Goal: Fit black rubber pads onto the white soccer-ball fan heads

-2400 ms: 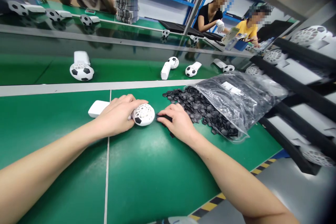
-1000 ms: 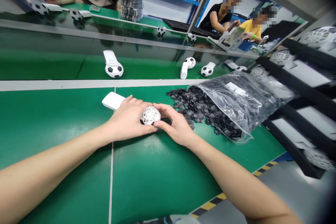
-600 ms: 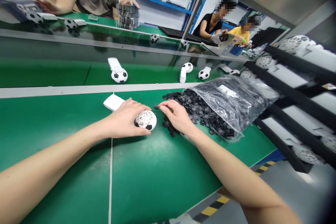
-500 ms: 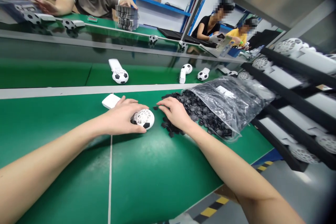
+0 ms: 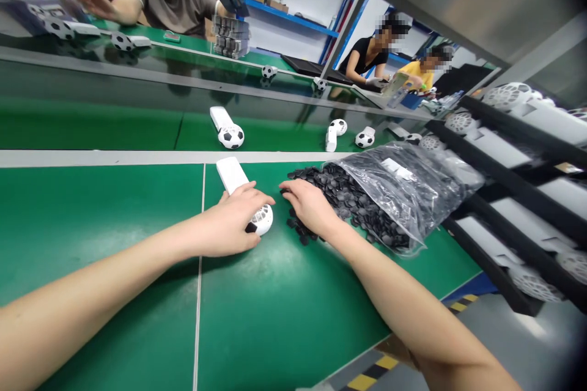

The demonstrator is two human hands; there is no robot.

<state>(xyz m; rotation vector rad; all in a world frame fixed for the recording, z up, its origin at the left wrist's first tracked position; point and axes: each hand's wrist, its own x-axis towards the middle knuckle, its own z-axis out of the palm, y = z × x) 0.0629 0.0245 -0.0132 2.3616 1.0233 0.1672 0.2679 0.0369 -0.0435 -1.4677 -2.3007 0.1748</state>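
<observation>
My left hand (image 5: pixel 236 220) is wrapped over the round head of a white soccer-ball device with a handle (image 5: pixel 230 173). Its handle points away from me on the green table, and part of its openwork, black-patched head shows past my fingers. To the right, my right hand (image 5: pixel 312 204) has its thumb and fingertips closed on a small black piece (image 5: pixel 284 191), mostly hidden under the fingers. Beside and beneath this hand lies a heap of small flat black pieces (image 5: pixel 342 195), spilling from the mouth of a clear plastic bag (image 5: pixel 408 186).
Past the pale table edge (image 5: pixel 114 158), several similar devices, one of them a soccer-ball device (image 5: pixel 230 135), lie on a green belt (image 5: pixel 92 128). Black trays (image 5: pixel 509 180) holding white parts are stacked at the right. Across the belt sits a co-worker (image 5: pixel 174 9); two others work farther right.
My left hand has turned the device, so its handle now points more away from me and less of the head shows. My right fingers have closed on a loose black piece. The co-worker opposite has raised a dark object.
</observation>
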